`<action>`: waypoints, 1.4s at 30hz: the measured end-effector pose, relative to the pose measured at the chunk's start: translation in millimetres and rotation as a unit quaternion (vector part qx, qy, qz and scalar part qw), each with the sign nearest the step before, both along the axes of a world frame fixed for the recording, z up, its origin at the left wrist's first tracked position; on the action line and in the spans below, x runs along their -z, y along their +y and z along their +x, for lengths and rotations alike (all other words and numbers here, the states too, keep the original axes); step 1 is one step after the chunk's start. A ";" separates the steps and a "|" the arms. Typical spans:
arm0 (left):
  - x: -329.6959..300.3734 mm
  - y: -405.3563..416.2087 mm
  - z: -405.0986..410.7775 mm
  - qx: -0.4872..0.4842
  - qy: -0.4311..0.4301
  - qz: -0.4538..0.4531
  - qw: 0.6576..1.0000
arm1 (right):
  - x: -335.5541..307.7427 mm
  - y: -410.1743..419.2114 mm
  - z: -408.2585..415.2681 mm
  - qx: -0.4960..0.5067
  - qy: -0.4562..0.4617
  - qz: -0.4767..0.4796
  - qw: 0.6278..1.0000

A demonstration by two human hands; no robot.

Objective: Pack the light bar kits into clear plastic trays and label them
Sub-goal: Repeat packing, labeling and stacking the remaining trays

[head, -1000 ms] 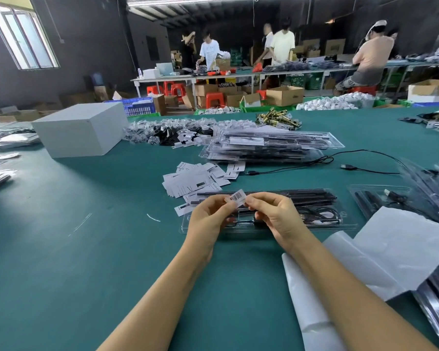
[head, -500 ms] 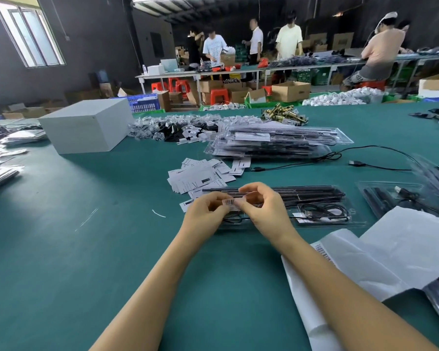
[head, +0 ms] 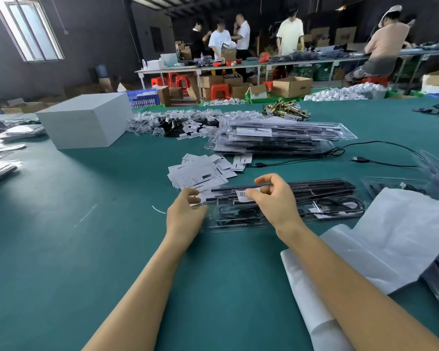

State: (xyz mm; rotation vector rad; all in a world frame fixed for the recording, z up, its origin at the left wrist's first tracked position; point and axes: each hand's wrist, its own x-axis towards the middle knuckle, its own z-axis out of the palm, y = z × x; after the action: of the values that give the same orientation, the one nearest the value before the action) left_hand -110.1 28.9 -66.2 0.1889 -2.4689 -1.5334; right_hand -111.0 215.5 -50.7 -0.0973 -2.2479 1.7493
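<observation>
Barcode label (head: 243, 195) pinched in the right hand (head: 274, 198), hovering just over the clear tray (head: 284, 206) at twelve o'clock. Long axis of the tray running nine to three, straight across. Left hand (head: 185, 214) at the tray's nine o'clock end, fingers curled on a backing strip (head: 200, 197), or so it seems. Right hand nearer the tray's top face; stick-down probably next. Spare labels (head: 200, 171) at eleven.

You see a big white box (head: 86, 122) on the green bench (head: 61, 236), and red stools (head: 218, 90) far behind.
</observation>
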 end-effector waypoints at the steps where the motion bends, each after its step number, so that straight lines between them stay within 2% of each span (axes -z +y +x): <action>1: -0.3 2.7 1.1 0.008 0.001 -0.004 1.000 | 0.0 -0.6 0.2 -0.005 -0.006 0.018 1.000; 5: 1.6 17.7 3.9 0.034 0.029 -0.036 0.998 | 2.2 -4.9 2.6 -0.021 -0.032 0.109 0.993; 8: 2.0 23.9 4.5 0.053 0.031 -0.005 0.998 | 0.3 -4.7 3.3 -0.029 -0.045 0.141 0.989; 15: 1.4 24.3 3.6 0.085 0.012 0.061 0.994 | -1.7 -7.9 4.9 -0.038 -0.064 0.147 0.986; 23: 3.7 24.2 2.0 0.082 0.012 0.067 0.994 | -1.2 -6.9 6.0 -0.034 -0.059 0.140 0.988; 27: 2.3 23.8 1.1 0.097 0.008 0.048 0.994 | -1.5 -4.4 6.3 -0.028 -0.037 0.178 0.983; 37: -1.3 22.6 1.5 0.120 -0.002 0.040 0.992 | -8.9 3.2 0.2 -0.092 -0.119 0.170 0.974; 42: -2.1 24.7 2.7 0.120 0.012 0.003 0.993 | -6.6 2.5 -0.3 -0.082 -0.122 0.229 0.962</action>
State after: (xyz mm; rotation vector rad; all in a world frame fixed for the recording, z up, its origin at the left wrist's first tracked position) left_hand -107.4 53.6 -64.1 -0.1293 -2.5446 -1.6232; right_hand -111.3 218.1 -44.1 -0.0293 -2.8550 1.2976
